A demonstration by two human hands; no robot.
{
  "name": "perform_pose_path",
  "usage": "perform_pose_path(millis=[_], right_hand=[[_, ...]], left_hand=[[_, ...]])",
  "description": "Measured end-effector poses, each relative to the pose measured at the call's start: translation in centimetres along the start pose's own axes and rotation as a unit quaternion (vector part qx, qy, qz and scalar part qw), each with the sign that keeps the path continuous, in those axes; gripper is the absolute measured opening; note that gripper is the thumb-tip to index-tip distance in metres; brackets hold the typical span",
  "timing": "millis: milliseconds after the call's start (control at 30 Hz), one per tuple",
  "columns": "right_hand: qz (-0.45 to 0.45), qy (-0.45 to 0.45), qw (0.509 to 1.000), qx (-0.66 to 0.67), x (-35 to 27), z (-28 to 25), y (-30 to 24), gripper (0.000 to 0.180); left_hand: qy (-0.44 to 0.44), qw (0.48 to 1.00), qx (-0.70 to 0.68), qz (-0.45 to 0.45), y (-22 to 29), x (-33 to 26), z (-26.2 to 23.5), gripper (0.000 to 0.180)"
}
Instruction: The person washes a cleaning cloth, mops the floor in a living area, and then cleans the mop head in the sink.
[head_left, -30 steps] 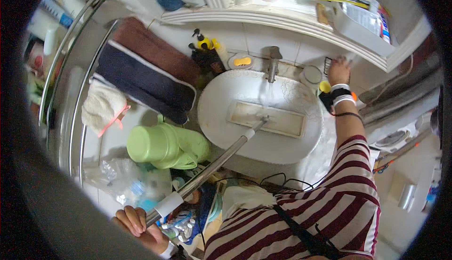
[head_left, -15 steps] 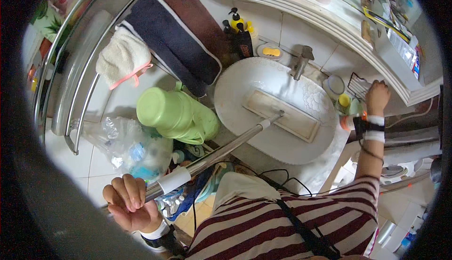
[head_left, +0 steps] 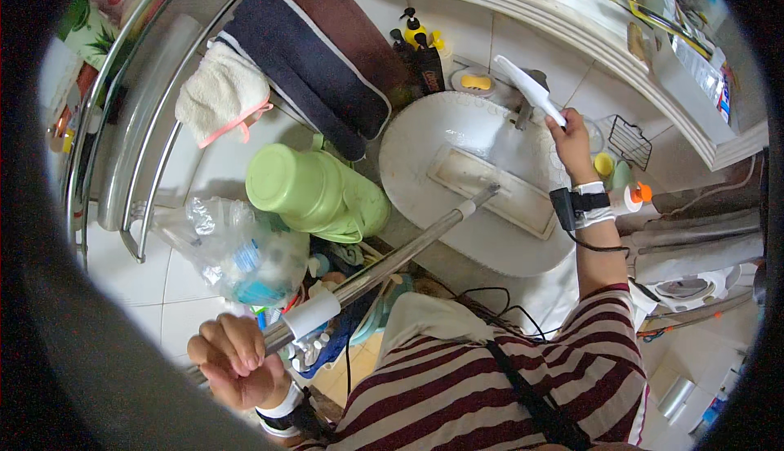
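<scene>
My left hand (head_left: 233, 361) is closed around the metal pole (head_left: 384, 270) of a flat mop, near a white collar on it. The pole slants up to the right. Its rectangular off-white mop head (head_left: 457, 172) lies in the white oval sink (head_left: 408, 145), near the faucet. My right hand (head_left: 575, 145) grips a white flat tool (head_left: 527, 83) with a broad end and slim handle, held up over the sink's far right side. It partly hides the faucet (head_left: 535, 82). The tool's exact kind cannot be made out.
Left of the sink lean a green jug-like container (head_left: 298, 189) and a clear bag of bottles (head_left: 241, 259). Towels (head_left: 306, 67) hang behind. A yellow soap in a dish (head_left: 474, 82), pump bottles (head_left: 425, 59) and a wire rack (head_left: 630, 142) line the back edge.
My right hand has moved left from the wire rack to above the sink, and now holds the white tool. The left hand stays on the pole; the whole view has shifted slightly.
</scene>
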State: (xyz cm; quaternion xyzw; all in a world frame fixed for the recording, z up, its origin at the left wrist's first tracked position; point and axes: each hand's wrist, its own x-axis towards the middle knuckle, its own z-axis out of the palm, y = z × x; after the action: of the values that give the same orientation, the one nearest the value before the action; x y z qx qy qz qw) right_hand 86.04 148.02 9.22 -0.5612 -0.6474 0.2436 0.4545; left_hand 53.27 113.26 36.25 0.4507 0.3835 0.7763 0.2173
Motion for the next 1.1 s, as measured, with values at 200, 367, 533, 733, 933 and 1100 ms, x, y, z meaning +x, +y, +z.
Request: perform_pose_path(millis=[200,367,533,733,933,1100], right_hand=[[0.033,-0.087,0.995,0.034,-1.5,-0.1,-0.6,0.028],[-0.005,-0.039,0.996,-0.082,-1.5,-1.5,-2.2,0.028],[-0.212,0.029,0.961,-0.177,1.4,-0.7,-1.0,0.028],[-0.145,-0.052,0.974,-0.165,2.4,1.5,0.3,0.033],[-0.171,-0.051,0.967,-0.18,2.1,2.0,0.9,0.035],[-0.153,-0.057,0.967,-0.193,3.5,1.5,1.5,0.034]], left_hand=[[-0.03,0.996,-0.079,0.0,2.5,0.2,-2.2,0.025],[-0.012,0.996,-0.086,-0.029,0.5,0.9,-1.2,0.024],[0.022,0.996,-0.073,-0.034,-2.2,1.1,0.5,0.029],[-0.022,1.0,-0.003,0.007,-0.1,0.3,0.5,0.028],[-0.053,0.998,-0.037,-0.019,0.5,1.7,0.5,0.027],[-0.017,0.995,-0.083,-0.047,-1.6,2.0,0.0,0.027]])
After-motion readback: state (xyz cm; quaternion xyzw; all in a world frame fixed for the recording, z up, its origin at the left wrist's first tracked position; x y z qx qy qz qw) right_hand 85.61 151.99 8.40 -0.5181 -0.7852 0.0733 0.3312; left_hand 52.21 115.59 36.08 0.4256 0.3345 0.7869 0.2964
